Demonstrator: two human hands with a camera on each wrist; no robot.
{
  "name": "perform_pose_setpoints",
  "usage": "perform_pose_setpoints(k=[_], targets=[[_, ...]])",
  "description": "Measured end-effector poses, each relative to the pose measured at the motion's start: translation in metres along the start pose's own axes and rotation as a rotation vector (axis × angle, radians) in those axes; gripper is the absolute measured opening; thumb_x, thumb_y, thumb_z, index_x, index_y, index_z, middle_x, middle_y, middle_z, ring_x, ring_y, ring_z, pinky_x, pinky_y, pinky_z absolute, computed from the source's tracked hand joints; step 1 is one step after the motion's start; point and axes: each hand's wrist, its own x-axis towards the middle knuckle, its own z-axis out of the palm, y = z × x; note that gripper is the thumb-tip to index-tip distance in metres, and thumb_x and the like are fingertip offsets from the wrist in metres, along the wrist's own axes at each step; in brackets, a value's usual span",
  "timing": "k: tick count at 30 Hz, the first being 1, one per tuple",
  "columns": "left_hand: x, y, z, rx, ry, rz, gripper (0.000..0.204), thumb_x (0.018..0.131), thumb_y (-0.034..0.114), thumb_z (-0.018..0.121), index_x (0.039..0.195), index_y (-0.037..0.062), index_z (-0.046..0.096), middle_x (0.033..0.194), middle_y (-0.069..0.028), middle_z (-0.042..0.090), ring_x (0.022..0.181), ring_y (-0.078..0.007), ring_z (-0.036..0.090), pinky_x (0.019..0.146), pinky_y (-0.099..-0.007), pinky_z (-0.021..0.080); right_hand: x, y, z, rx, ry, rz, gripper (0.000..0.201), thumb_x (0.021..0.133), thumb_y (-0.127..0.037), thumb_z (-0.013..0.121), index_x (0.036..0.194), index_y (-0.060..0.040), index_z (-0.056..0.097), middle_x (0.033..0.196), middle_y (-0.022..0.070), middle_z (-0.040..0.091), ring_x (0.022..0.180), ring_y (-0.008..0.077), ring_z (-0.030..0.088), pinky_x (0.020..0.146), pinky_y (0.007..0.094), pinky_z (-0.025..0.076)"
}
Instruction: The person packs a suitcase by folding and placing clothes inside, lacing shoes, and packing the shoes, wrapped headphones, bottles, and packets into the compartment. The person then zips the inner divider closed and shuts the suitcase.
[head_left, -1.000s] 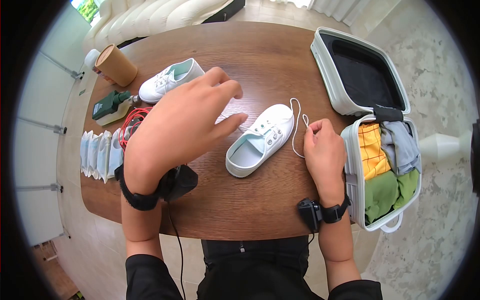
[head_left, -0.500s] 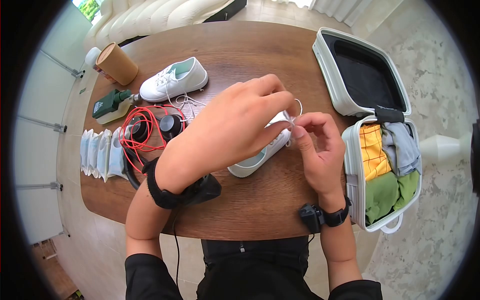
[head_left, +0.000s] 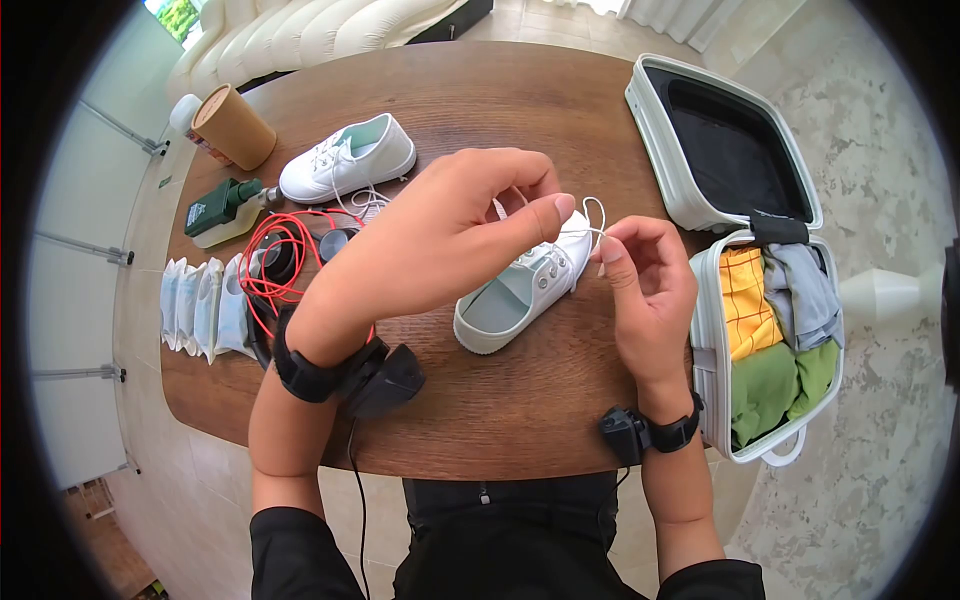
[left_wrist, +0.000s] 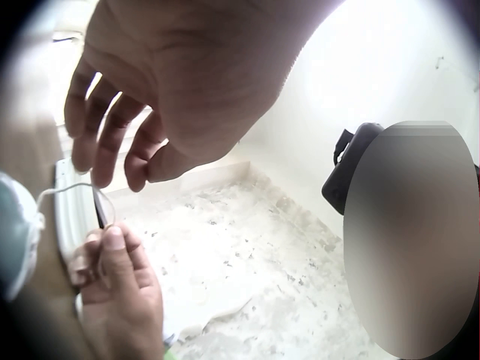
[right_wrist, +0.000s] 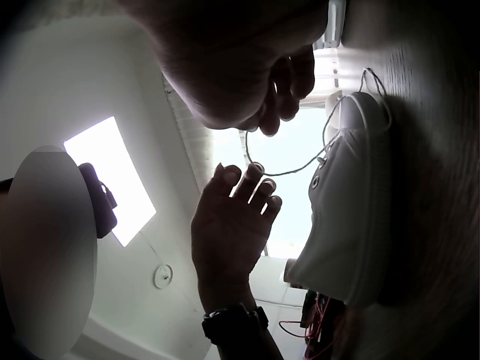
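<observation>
In the head view a white canvas shoe [head_left: 530,290] stands on the wooden table, its toe pointing away and to the right. My right hand [head_left: 650,290] pinches the end of its white shoelace [head_left: 595,232] between thumb and forefinger, just right of the toe. Over the shoe's laced front hangs my left hand [head_left: 450,220], hiding part of it. The left wrist view shows that hand's fingers [left_wrist: 112,142] apart and loosely bent. In the right wrist view, the lace arcs from the right hand past the left fingertips [right_wrist: 256,169] to the shoe [right_wrist: 345,202].
Another white shoe [head_left: 345,160] lies behind the left forearm, near headphones with a red cable [head_left: 285,265]. Several pale packets [head_left: 205,305], a green-topped bottle [head_left: 225,215] and a brown canister [head_left: 235,128] stand at left. An open suitcase [head_left: 697,370] with folded clothes sits at right.
My left hand moved right to over the shoe, met the right hand at the lace, then drew slightly back left. The right hand has risen a little and now pinches the lace.
</observation>
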Motion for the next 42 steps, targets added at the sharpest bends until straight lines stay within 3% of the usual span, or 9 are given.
perform_pose_setpoints(k=[3, 9, 18, 20, 24, 29, 32, 35, 42], targets=[[0.001, -0.007, 0.006, 0.186, 0.114, 0.098, 0.023, 0.102, 0.023, 0.066, 0.096, 0.0004, 0.069, 0.088, -0.0012, 0.067, 0.085, -0.0108, 0.060, 0.078, -0.0270, 0.047, 0.000, -0.007, 0.001, 0.098, -0.009, 0.098, 0.015, 0.103, -0.012, 0.068, 0.112, -0.0013, 0.063, 0.099, 0.0041, 0.069, 0.094, 0.0110, 0.066, 0.086, 0.0255, 0.051], [-0.002, -0.004, 0.006, 0.213, 0.021, 0.004, 0.021, 0.098, 0.023, 0.071, 0.097, 0.0019, 0.070, 0.086, -0.0025, 0.067, 0.078, -0.0120, 0.059, 0.068, -0.0290, 0.047, 0.001, -0.008, -0.003, 0.388, -0.045, 0.157, 0.018, 0.099, -0.001, 0.070, 0.115, 0.0004, 0.063, 0.105, 0.0083, 0.072, 0.101, 0.0160, 0.072, 0.092, 0.0281, 0.055], [0.001, -0.014, 0.027, 0.157, -0.116, 0.127, 0.019, 0.094, 0.020, 0.073, 0.107, 0.0047, 0.074, 0.084, -0.0056, 0.059, 0.076, -0.0157, 0.056, 0.069, -0.0304, 0.047, 0.001, 0.000, -0.009, 0.724, -0.136, 0.177, 0.021, 0.097, -0.001, 0.073, 0.115, -0.0016, 0.063, 0.107, 0.0122, 0.076, 0.105, 0.0193, 0.074, 0.095, 0.0307, 0.056], [0.000, -0.012, 0.031, 0.145, 0.138, 0.160, 0.019, 0.093, 0.016, 0.073, 0.108, 0.0048, 0.073, 0.084, -0.0024, 0.052, 0.077, -0.0109, 0.050, 0.069, -0.0275, 0.044, 0.001, 0.000, -0.008, 0.689, -0.099, 0.164, 0.021, 0.097, -0.001, 0.072, 0.116, -0.0020, 0.063, 0.107, 0.0121, 0.076, 0.105, 0.0192, 0.074, 0.098, 0.0310, 0.055], [0.002, -0.006, 0.031, 0.062, 0.318, 0.113, 0.018, 0.091, 0.013, 0.073, 0.108, 0.0053, 0.072, 0.077, 0.0026, 0.043, 0.071, -0.0063, 0.043, 0.064, -0.0244, 0.038, 0.002, -0.001, -0.010, 0.670, -0.052, 0.172, 0.021, 0.097, 0.000, 0.072, 0.116, -0.0023, 0.063, 0.107, 0.0119, 0.076, 0.106, 0.0190, 0.074, 0.100, 0.0312, 0.053], [-0.003, 0.009, 0.028, 0.026, 0.049, 0.032, 0.013, 0.091, 0.012, 0.074, 0.101, 0.0041, 0.073, 0.065, 0.0063, 0.041, 0.061, -0.0034, 0.039, 0.055, -0.0245, 0.031, 0.001, 0.003, -0.010, 0.767, -0.046, 0.222, 0.020, 0.098, -0.001, 0.071, 0.116, -0.0028, 0.063, 0.109, 0.0129, 0.076, 0.107, 0.0185, 0.072, 0.100, 0.0311, 0.052], [-0.002, 0.007, 0.032, 0.119, 0.050, -0.051, 0.016, 0.091, 0.014, 0.076, 0.102, 0.0028, 0.075, 0.065, 0.0050, 0.045, 0.061, -0.0035, 0.040, 0.054, -0.0256, 0.031, 0.002, 0.004, -0.012, 0.800, -0.047, 0.234, 0.021, 0.098, -0.003, 0.072, 0.117, -0.0035, 0.062, 0.110, 0.0133, 0.076, 0.107, 0.0185, 0.072, 0.099, 0.0308, 0.052], [-0.001, -0.001, 0.038, 0.085, 0.043, 0.042, 0.020, 0.092, 0.014, 0.078, 0.107, 0.0021, 0.077, 0.064, 0.0043, 0.048, 0.062, -0.0043, 0.040, 0.055, -0.0267, 0.032, 0.002, 0.004, -0.011, 0.779, -0.072, 0.203, 0.023, 0.098, -0.005, 0.073, 0.118, -0.0041, 0.062, 0.111, 0.0134, 0.076, 0.107, 0.0185, 0.072, 0.097, 0.0300, 0.053], [0.006, -0.015, 0.039, -0.039, -0.093, 0.003, 0.017, 0.093, 0.014, 0.079, 0.103, 0.0008, 0.078, 0.067, 0.0034, 0.053, 0.065, -0.0049, 0.040, 0.056, -0.0270, 0.035, 0.001, 0.001, -0.008, 0.790, -0.056, 0.254, 0.026, 0.096, -0.005, 0.075, 0.118, -0.0055, 0.062, 0.113, 0.0136, 0.075, 0.102, 0.0147, 0.070, 0.088, 0.0258, 0.052]])
